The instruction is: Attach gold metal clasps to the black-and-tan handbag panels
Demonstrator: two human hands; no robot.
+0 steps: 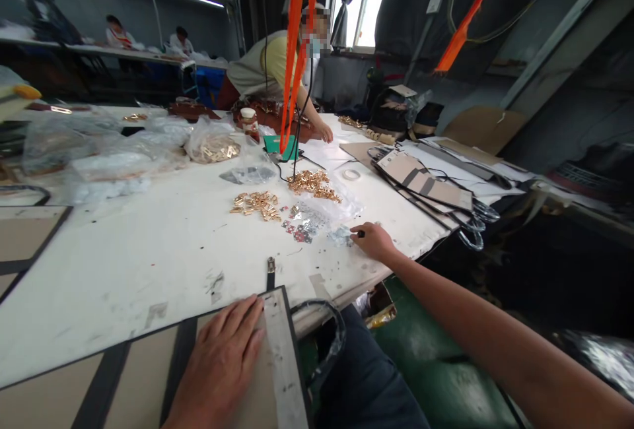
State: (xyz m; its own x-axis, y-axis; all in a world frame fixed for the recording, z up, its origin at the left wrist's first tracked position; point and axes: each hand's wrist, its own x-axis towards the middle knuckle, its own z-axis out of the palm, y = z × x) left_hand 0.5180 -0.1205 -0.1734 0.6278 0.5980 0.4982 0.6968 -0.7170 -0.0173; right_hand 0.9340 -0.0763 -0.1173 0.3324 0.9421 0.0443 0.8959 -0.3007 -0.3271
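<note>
My left hand (pixel 225 350) lies flat, fingers stretched out, on a beige panel with dark straps (pixel 143 366) at the table's front edge. A black tab with a metal clasp (pixel 271 265) sticks out from the panel's far edge. To the right, my right hand (pixel 372 241) is at the table surface, its fingers curled round a small dark piece. Just left of it are small clear plastic bits (pixel 339 235) and red and grey pieces (pixel 301 232). Gold metal parts lie beyond in two heaps, one on the left (pixel 256 205) and one farther back (pixel 313 183).
A stack of similar panels (pixel 426 181) lies at the right, near a tape roll (pixel 351 175). Plastic bags (pixel 212 142) fill the back left. Orange strips (pixel 293 53) hang over the white table (pixel 188 237). A person (pixel 272 63) leans over its far side.
</note>
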